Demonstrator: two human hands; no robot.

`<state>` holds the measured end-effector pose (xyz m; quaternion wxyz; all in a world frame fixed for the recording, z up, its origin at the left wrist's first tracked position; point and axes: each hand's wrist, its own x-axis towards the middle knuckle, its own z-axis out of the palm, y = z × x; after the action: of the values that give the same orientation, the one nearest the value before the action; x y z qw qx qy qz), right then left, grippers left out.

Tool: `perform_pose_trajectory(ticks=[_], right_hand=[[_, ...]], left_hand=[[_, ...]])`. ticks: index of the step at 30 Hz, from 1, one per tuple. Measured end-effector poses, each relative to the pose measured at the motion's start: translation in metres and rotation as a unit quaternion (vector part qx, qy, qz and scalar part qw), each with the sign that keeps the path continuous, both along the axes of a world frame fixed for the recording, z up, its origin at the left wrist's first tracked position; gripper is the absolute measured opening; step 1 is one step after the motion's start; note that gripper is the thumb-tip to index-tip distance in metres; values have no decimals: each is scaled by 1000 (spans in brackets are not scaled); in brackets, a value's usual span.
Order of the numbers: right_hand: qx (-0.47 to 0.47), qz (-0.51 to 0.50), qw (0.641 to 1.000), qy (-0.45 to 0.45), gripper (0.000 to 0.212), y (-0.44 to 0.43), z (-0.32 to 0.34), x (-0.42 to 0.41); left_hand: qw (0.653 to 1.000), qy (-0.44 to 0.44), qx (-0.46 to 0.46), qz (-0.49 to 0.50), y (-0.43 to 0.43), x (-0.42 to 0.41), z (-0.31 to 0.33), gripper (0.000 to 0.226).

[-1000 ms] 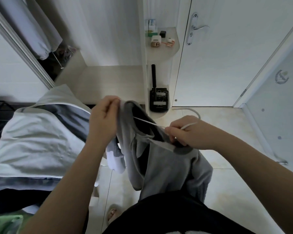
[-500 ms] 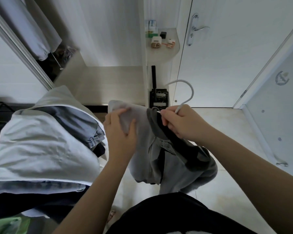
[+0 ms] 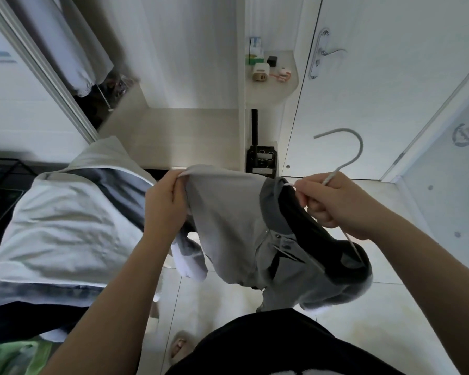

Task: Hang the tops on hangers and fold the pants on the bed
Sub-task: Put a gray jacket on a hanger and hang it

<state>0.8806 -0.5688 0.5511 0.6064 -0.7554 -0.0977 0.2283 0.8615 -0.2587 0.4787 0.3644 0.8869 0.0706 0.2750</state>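
A grey polo top [image 3: 228, 220] with a darker collar and black inside hangs in front of me on a white wire hanger [image 3: 358, 150]. My right hand [image 3: 336, 204] grips the hanger's neck just below the hook, at the collar. My left hand [image 3: 165, 204] pinches the top's left shoulder and holds it up and out. One hanger arm shows inside the neck opening. A pile of light and blue-grey clothes [image 3: 65, 226] lies on the bed at the left.
An open wardrobe [image 3: 173, 131] with a bare wooden shelf stands ahead. Hung garments [image 3: 73, 50] are at upper left. A corner shelf [image 3: 271, 85] carries small items, beside a white door [image 3: 390, 77]. Tiled floor lies below.
Both hands have raised the top. The hanger hook now stands clear above my right hand, and my left hand has spread the shoulder out to the left.
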Motion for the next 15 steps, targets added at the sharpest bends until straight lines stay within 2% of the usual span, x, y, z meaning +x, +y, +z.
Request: perform_pose_trajectory(ticks=[4, 7, 9, 11, 13, 15], right_hand=[[-36, 18, 999, 17, 43, 8, -9, -8], [-18, -19, 1000, 16, 41, 21, -12, -14], [19, -41, 999, 5, 43, 28, -8, -16], [33, -33, 999, -14, 43, 34, -2, -19], [20, -11, 999, -39, 39, 40, 5, -21], [2, 10, 998, -58, 38, 42, 8, -19]], left_hand=[[997, -72, -20, 27, -5, 4, 22, 27], [995, -92, -22, 31, -2, 10, 35, 27], [997, -16, -15, 73, 6, 19, 38, 28], [990, 89, 34, 101, 9, 24, 40, 31], [985, 100, 141, -8, -1, 22, 43, 37], [959, 104, 215, -156, -21, 15, 43, 44]])
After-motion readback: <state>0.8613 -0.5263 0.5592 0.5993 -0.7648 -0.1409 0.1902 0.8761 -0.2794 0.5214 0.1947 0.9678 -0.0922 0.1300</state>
